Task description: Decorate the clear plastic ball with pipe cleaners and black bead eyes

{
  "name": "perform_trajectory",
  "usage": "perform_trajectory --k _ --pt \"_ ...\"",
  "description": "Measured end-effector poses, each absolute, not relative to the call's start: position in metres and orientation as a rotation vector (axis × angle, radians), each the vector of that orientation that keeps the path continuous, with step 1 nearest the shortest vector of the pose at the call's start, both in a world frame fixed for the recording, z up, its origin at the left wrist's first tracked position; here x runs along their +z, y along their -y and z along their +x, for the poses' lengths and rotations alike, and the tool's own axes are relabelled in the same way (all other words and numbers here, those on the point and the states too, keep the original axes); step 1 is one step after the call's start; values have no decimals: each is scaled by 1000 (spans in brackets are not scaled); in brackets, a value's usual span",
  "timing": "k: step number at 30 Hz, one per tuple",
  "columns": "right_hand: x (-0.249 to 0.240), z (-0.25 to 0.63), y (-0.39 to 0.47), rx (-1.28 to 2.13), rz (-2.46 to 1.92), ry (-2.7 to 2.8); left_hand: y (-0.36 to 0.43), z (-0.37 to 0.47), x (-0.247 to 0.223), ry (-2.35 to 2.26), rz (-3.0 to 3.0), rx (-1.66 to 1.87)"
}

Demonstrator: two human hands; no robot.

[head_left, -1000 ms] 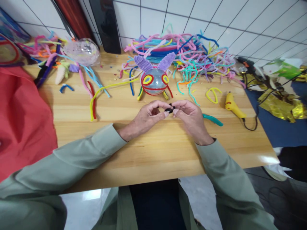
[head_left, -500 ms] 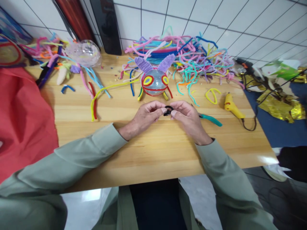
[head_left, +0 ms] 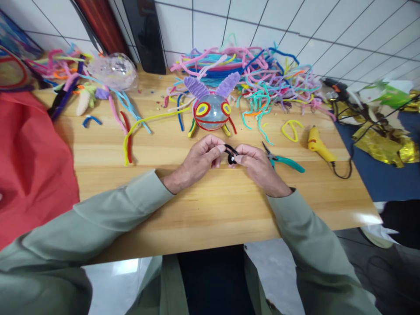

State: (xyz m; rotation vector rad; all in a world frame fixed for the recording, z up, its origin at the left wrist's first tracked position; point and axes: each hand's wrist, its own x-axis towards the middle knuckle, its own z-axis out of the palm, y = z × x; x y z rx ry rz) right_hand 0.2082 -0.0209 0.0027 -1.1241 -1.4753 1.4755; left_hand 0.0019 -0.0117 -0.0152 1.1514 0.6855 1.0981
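Observation:
A black pipe cleaner (head_left: 231, 150), bent and coiled at its lower end with a small white spot there, is pinched between my two hands. My left hand (head_left: 204, 156) grips its upper left end between thumb and forefinger. On the other side my right hand (head_left: 257, 164) holds the piece by the coiled part. Just beyond the hands stands a clear round ball decorated as an animal head (head_left: 214, 114), with purple ears, yellow-and-red eyes and a red mouth line. Pliers with teal handles (head_left: 288, 163) lie to the right of my right hand.
A yellow glue gun (head_left: 320, 146) with a black cord lies at the right. Heaped pipe cleaners (head_left: 226, 65) line the wall. Red cloth (head_left: 36, 170) covers the table's left side. A yellow pipe cleaner loop (head_left: 292, 130) and a clear plastic ball (head_left: 113, 71) also lie there.
My hands have moved slightly apart, and the black pipe cleaner, previously a compact ring, now shows a longer strand between them. The pliers' jaws have come into view.

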Motion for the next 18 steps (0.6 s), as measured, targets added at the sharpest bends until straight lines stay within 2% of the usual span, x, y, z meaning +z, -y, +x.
perform_trajectory --k 8,18 --pt "14 204 21 1625 -1071 1293 11 -1 -4 -616 1090 1045" --pt "15 204 23 1168 -1226 1524 15 0 5 -705 890 930"
